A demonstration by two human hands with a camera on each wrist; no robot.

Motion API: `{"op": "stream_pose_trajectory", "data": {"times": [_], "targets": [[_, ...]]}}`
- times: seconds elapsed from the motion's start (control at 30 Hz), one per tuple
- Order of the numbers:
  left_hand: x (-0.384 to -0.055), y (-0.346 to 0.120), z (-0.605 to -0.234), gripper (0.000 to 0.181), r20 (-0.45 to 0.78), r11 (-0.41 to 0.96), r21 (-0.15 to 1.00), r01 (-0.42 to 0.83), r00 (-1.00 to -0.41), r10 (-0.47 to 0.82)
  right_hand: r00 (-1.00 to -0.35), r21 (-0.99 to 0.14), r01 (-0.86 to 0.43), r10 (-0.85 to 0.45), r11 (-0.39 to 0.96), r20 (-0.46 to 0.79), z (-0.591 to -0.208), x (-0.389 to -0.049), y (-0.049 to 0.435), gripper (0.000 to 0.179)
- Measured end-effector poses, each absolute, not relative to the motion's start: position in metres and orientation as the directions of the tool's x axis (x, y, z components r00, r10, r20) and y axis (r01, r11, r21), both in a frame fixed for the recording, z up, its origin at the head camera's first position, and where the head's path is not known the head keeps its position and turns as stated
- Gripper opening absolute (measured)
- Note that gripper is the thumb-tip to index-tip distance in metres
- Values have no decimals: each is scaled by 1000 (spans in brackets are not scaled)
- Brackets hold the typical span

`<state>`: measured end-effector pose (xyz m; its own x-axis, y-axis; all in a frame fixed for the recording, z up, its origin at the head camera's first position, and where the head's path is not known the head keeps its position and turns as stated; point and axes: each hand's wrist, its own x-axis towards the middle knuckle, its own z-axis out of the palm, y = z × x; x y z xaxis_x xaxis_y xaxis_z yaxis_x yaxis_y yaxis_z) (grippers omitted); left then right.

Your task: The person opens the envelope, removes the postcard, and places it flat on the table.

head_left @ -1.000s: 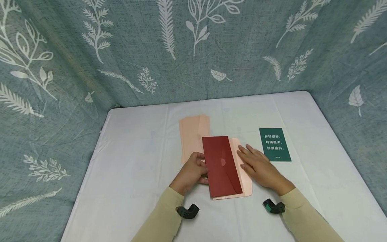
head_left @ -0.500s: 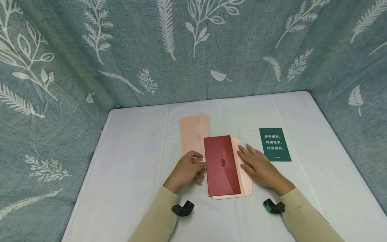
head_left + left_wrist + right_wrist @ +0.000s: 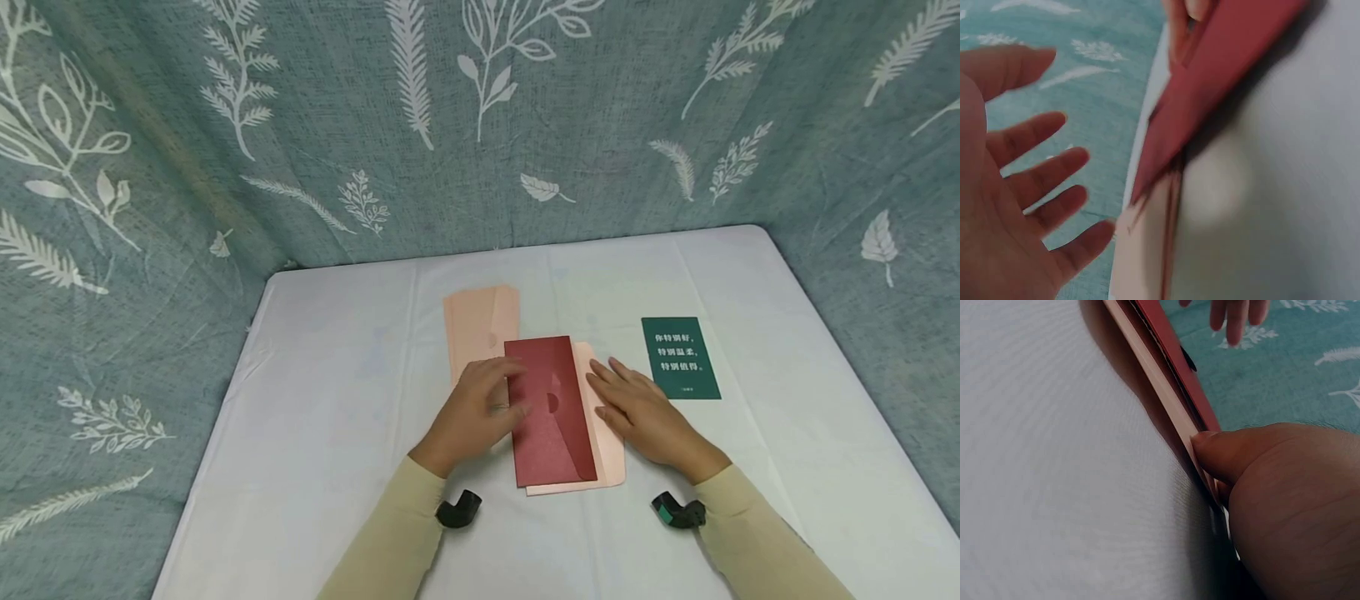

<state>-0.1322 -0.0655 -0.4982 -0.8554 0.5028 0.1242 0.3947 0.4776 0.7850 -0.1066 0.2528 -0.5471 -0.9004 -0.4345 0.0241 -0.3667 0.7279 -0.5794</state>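
Observation:
A red envelope (image 3: 551,417) with a slanted flap edge and a small half-round mark lies on top of a pale pink envelope (image 3: 611,458), which sticks out on its right. My right hand (image 3: 645,412) rests on the pink envelope's right side, fingers extended; in the right wrist view the thumb (image 3: 1222,450) is at the stack's edge. Over the red envelope's left edge hovers my left hand (image 3: 480,408), slightly blurred. The left wrist view shows that hand's fingers (image 3: 1054,178) spread and holding nothing.
Behind the red envelope, to the left, lies a pile of pink envelopes (image 3: 472,321). A dark green card (image 3: 681,358) with white writing lies right of my right hand. The white table (image 3: 322,400) ends at a green leaf-patterned curtain (image 3: 330,108) at back and sides.
My left hand has let go of the red envelope's left edge, drawn back left, then come up over that edge. The red envelope now lies flatter. The right hand has stayed in place.

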Motion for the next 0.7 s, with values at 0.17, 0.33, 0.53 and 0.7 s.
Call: {"op": "stream_pose_trajectory", "data": {"times": [0.17,0.33,0.53,0.7], "targets": [[-133,-66,-511,82,28,573,693,438,-810,585,-898,-580,-375,-439,723,32,-547,-106,252,60],[-130,-69,-523,107,-131,631,644,433,-750,648,-900,-582,-365,-436,726,21,-548,-107,253,61],[-131,-69,-527,113,-139,640,612,464,-734,665,-903,-581,-366,-429,727,32,-548,-108,253,61],[-132,-70,-528,115,-143,641,601,478,-724,675,-910,-590,-352,-414,726,34,-548,-105,251,59]]}}
